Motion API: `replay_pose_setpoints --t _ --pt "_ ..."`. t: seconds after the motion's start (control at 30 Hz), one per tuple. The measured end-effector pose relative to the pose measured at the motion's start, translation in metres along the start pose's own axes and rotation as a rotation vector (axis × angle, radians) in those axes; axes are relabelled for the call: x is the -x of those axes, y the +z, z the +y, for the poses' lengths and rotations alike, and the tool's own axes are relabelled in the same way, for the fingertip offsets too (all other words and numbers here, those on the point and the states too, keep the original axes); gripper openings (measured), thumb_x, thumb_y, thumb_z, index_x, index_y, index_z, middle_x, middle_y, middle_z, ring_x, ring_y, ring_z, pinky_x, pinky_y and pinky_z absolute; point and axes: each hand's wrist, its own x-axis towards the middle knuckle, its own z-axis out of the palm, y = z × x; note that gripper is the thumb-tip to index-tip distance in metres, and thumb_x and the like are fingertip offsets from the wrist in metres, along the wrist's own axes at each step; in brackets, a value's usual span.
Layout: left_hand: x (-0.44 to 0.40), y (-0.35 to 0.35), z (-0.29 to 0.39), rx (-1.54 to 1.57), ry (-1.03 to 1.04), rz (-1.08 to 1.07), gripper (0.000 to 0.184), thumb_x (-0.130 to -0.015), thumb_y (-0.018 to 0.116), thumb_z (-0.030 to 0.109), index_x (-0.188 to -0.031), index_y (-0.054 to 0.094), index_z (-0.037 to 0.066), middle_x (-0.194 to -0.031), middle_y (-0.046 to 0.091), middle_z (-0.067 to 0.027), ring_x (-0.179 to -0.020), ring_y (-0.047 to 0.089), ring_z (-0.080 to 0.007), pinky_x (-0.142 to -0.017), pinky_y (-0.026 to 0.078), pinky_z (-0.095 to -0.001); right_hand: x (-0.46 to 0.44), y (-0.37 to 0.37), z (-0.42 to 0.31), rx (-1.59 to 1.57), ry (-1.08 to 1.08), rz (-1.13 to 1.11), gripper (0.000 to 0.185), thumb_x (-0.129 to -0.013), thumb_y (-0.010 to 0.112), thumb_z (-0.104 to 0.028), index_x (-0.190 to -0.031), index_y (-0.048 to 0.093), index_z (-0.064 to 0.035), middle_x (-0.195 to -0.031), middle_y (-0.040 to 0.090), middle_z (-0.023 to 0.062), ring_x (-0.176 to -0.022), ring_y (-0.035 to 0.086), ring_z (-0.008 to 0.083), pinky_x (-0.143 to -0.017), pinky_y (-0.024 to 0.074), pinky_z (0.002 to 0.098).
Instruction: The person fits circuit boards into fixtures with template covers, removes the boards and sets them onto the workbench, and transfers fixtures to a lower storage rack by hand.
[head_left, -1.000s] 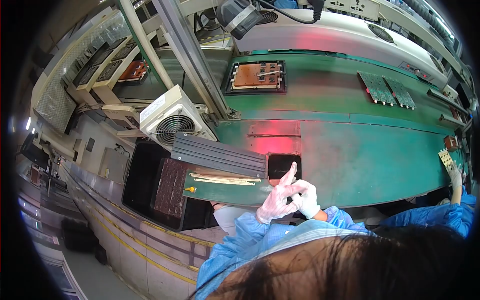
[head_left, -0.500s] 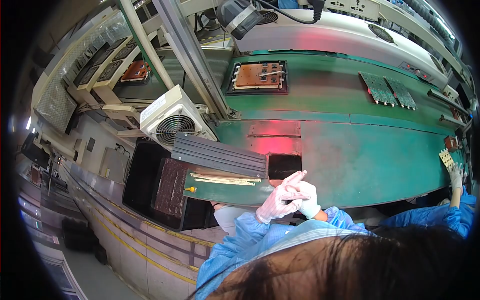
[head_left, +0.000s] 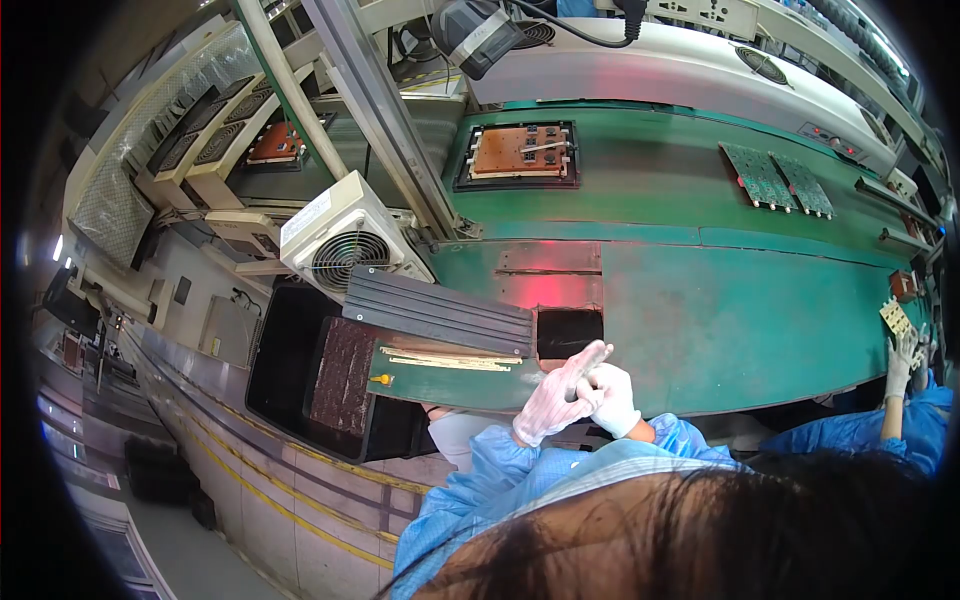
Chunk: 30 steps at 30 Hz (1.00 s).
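Note:
My left hand (head_left: 547,408), in a white glove with faint pink stripes, is held up at the near edge of the green bench. Its index finger points up and to the right, and no object shows in it. My right hand (head_left: 614,402), in a white glove, presses against it with fingers curled round the left glove's finger area. Exactly which finger it grips is partly hidden. Just beyond the hands is a dark square opening (head_left: 570,332) in the bench. A grey ribbed panel (head_left: 440,312) lies to their left.
A fan unit (head_left: 350,240) stands at left above a black bin (head_left: 285,350). On the green conveyor (head_left: 640,170) are a framed orange board fixture (head_left: 518,152) and two green circuit boards (head_left: 757,178). At far right, a co-worker's gloved hand (head_left: 900,360) is beside a pale perforated piece (head_left: 895,317).
My hands have shifted their grip on each other: the right fingers, earlier laid across the left hand, are now curled beside it. The co-worker's hand moved slightly left.

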Motion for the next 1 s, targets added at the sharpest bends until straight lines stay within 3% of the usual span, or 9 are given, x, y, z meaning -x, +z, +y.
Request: replay_pose_setpoints --t 0.1,0.17,0.23,0.5,0.6,0.67,0.7,0.77,1.0 --pt "0.000 0.002 0.003 -0.154 0.071 0.010 0.083 -0.084 0.057 0.023 -0.144 0.003 0.004 -0.133 0.045 -0.0173 -0.124 0.045 -0.0262 -0.096 0.040 -0.0323 0.002 0.002 -0.002 -0.048 0.005 0.021 0.021 -0.073 0.060 -0.007 -0.057 0.047 -0.0047 -0.058 0.047 0.0072 -0.053 0.049 0.0183 -0.051 0.0391 0.0307" --pt "0.000 0.008 0.016 0.071 -0.023 0.171 0.078 -0.085 0.055 0.024 -0.143 0.008 0.003 -0.132 0.048 -0.0142 -0.123 0.046 -0.0260 -0.096 0.040 -0.0323 0.000 0.005 -0.010 -0.074 0.009 0.080 0.020 -0.073 0.061 -0.006 -0.058 0.048 -0.0045 -0.058 0.048 0.0071 -0.054 0.050 0.0182 -0.052 0.0402 0.0304" --pt "0.000 0.005 0.020 0.113 -0.038 0.175 0.077 -0.085 0.054 0.024 -0.143 0.009 0.003 -0.131 0.049 -0.0133 -0.122 0.046 -0.0253 -0.096 0.040 -0.0317 -0.007 0.006 -0.022 -0.112 -0.053 0.126 0.021 -0.076 0.059 -0.011 -0.058 0.050 -0.0061 -0.056 0.050 0.0087 -0.052 0.051 0.0250 -0.050 0.0401 0.0349" --pt "0.001 0.002 0.005 -0.043 0.038 0.106 0.075 -0.086 0.054 0.023 -0.142 0.010 0.001 -0.132 0.049 -0.0090 -0.120 0.049 -0.0215 -0.094 0.041 -0.0281 0.004 0.009 -0.004 -0.192 -0.002 0.090 0.013 -0.077 0.064 -0.011 -0.066 0.059 -0.0055 -0.059 0.053 0.0085 -0.055 0.054 0.0215 -0.053 0.0428 0.0318" --pt "0.000 0.009 0.007 -0.007 -0.080 0.142 0.077 -0.081 0.059 0.019 -0.144 0.016 0.009 -0.139 0.039 -0.0142 -0.123 0.045 -0.0281 -0.096 0.040 -0.0320 0.000 0.001 -0.012 -0.133 0.037 0.107 0.008 -0.077 0.064 -0.010 -0.073 0.061 -0.0048 -0.063 0.053 0.0080 -0.056 0.054 0.0201 -0.054 0.0435 0.0299" --pt "-0.005 0.008 -0.004 -0.167 0.290 0.204 0.083 -0.074 0.063 0.015 -0.144 0.018 0.020 -0.146 0.023 -0.0205 -0.126 0.039 -0.0361 -0.097 0.039 -0.0378 -0.001 -0.002 -0.021 -0.012 -0.042 0.119 0.006 -0.077 0.064 -0.010 -0.078 0.062 -0.0043 -0.065 0.054 0.0076 -0.057 0.054 0.0191 -0.055 0.0439 0.0290" --pt "-0.004 0.006 -0.007 -0.132 0.242 0.154 0.086 -0.070 0.065 0.014 -0.143 0.022 0.027 -0.147 0.012 -0.0247 -0.129 0.032 -0.0411 -0.099 0.037 -0.0427 -0.001 -0.003 -0.028 -0.085 0.017 0.152 0.010 -0.077 0.064 -0.010 -0.084 0.062 -0.0040 -0.067 0.054 0.0083 -0.058 0.055 0.0194 -0.056 0.0444 0.0292" --pt "-0.002 0.009 -0.008 -0.123 0.250 0.169 0.082 -0.070 0.064 0.013 -0.142 0.026 0.025 -0.147 0.013 -0.0246 -0.129 0.032 -0.0401 -0.099 0.037 -0.0422 0.000 -0.005 -0.027 -0.122 0.034 0.125 0.020 -0.078 0.063 -0.011 -0.097 0.060 -0.0038 -0.074 0.058 0.0106 -0.062 0.057 0.0225 -0.058 0.0461 0.0320" --pt "-0.001 -0.003 -0.008 -0.200 0.282 0.072 0.071 -0.068 0.061 0.010 -0.135 0.040 0.018 -0.145 0.021 -0.0255 -0.131 0.030 -0.0389 -0.100 0.036 -0.0406 -0.003 0.000 -0.012 -0.213 -0.142 0.006 0.008 -0.080 0.060 -0.011 -0.085 0.064 -0.0053 -0.075 0.059 0.0117 -0.068 0.059 0.0264 -0.062 0.0473 0.0344"
